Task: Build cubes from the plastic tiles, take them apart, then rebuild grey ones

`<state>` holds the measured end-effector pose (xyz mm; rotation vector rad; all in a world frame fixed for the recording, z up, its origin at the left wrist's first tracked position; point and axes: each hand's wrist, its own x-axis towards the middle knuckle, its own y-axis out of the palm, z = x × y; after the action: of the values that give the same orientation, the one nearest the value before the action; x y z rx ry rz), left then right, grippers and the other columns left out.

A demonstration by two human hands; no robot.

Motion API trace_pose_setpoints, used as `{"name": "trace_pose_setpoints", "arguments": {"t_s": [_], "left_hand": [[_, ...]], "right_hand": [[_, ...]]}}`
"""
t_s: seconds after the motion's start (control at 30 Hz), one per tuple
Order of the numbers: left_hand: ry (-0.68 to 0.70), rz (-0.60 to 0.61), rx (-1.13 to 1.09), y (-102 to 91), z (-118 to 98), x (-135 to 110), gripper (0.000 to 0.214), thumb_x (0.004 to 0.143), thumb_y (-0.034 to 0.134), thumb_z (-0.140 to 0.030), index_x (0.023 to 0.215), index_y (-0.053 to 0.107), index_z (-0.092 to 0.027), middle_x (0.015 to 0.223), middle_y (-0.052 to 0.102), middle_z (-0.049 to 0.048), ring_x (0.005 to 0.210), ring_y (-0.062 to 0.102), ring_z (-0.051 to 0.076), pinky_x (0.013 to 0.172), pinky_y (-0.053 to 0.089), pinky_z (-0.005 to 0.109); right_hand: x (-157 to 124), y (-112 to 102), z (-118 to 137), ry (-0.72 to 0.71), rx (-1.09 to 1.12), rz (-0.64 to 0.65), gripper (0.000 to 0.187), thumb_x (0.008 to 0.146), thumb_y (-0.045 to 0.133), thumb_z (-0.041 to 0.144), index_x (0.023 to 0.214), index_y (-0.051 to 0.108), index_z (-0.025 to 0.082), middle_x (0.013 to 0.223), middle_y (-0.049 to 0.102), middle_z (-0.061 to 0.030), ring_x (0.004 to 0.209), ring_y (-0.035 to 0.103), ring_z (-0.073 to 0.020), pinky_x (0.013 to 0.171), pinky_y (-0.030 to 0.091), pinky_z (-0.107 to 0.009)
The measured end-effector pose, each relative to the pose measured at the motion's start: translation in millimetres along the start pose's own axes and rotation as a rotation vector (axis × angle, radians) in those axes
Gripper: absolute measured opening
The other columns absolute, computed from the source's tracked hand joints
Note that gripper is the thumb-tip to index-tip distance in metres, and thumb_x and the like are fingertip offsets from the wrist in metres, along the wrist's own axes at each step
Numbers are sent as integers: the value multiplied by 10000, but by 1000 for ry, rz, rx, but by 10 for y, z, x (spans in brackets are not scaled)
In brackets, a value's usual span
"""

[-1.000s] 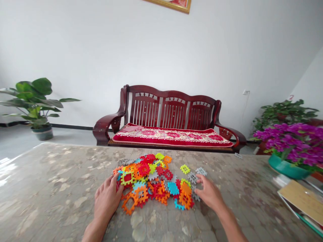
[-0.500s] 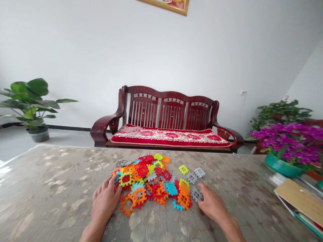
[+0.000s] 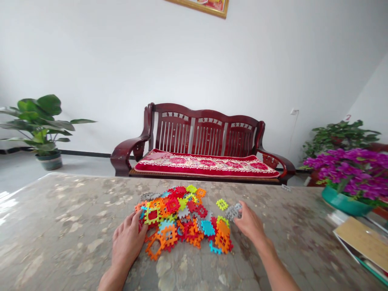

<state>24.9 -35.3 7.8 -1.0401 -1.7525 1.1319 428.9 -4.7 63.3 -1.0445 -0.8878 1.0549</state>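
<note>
A heap of toothed plastic interlocking tiles [image 3: 189, 210] in red, orange, lime, blue and grey lies on the table. My left hand [image 3: 131, 234] rests at the heap's left edge, thumb apart from the fingers, its fingertips against the tiles by a lime frame tile [image 3: 152, 216]. Right of the heap, my right hand [image 3: 249, 221] pinches a grey tile [image 3: 234, 211] between thumb and fingers. Other grey tiles overlap there, and their number is hard to tell. A lime tile [image 3: 222, 204] lies just left of them.
The patterned tabletop [image 3: 75, 226] spreads around the heap. At the right stand a teal pot of purple flowers [image 3: 345, 200] and a brown-covered stack [image 3: 363, 238]. A small grey tile [image 3: 285, 187] lies near the far edge. Beyond is a wooden bench [image 3: 206, 129].
My right hand has moved away from me, bringing the grey tile up against the other grey ones. My left hand stays at the heap's left edge. The view has shifted slightly.
</note>
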Motion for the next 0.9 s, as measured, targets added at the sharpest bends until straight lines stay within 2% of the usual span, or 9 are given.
{"name": "trace_pose_setpoints", "arguments": {"t_s": [0.13, 0.27, 0.4, 0.53, 0.7, 0.9], "left_hand": [[4, -25, -4, 21, 8, -6, 486, 936, 353, -352, 1382, 491, -216, 1417, 533, 86, 1237, 527, 257, 1030, 380, 391], [15, -35, -18, 41, 22, -3, 487, 933, 360, -348, 1381, 493, -211, 1418, 531, 91, 1245, 518, 267, 1037, 377, 410], [9, -48, -34, 54, 29, 2, 488, 927, 372, -347, 1382, 493, -219, 1409, 537, 94, 1248, 517, 259, 1048, 368, 407], [5, -53, -52, 48, 22, -9, 480, 921, 380, -336, 1372, 501, -222, 1397, 545, 92, 1247, 513, 263, 1049, 365, 412], [6, -45, -67, 26, 6, -22, 476, 918, 389, -319, 1368, 500, -215, 1395, 547, 96, 1243, 512, 262, 1051, 365, 414], [9, -54, -55, 38, 12, -14, 486, 908, 394, -289, 1374, 498, -195, 1389, 553, 107, 1245, 511, 253, 1064, 353, 405]], "right_hand": [[-11, 28, 29, -42, -22, -26, 613, 763, 578, 212, 1364, 459, 173, 1215, 674, -107, 1095, 633, -261, 853, 449, -317], [-75, 97, 141, -127, 70, -73, 511, 777, 556, 200, 1288, 544, 215, 1173, 691, -67, 1075, 634, -236, 883, 453, -319], [-147, 257, 411, -222, 307, 1, 488, 758, 560, 197, 1244, 583, 233, 1080, 716, -30, 997, 659, -197, 887, 474, -306], [-234, 370, 780, -333, 439, 61, 466, 725, 581, 178, 1187, 628, 220, 1090, 722, -37, 1044, 648, -203, 939, 465, -321], [-352, 354, 1251, -440, 382, 21, 463, 729, 620, 213, 1192, 631, 237, 1111, 715, -28, 1056, 619, -219, 947, 449, -330], [-436, 408, 1664, -467, 203, -9, 737, 690, 698, 358, 1380, 492, 203, 1193, 678, -83, 1111, 575, -282, 965, 425, -379]]}}
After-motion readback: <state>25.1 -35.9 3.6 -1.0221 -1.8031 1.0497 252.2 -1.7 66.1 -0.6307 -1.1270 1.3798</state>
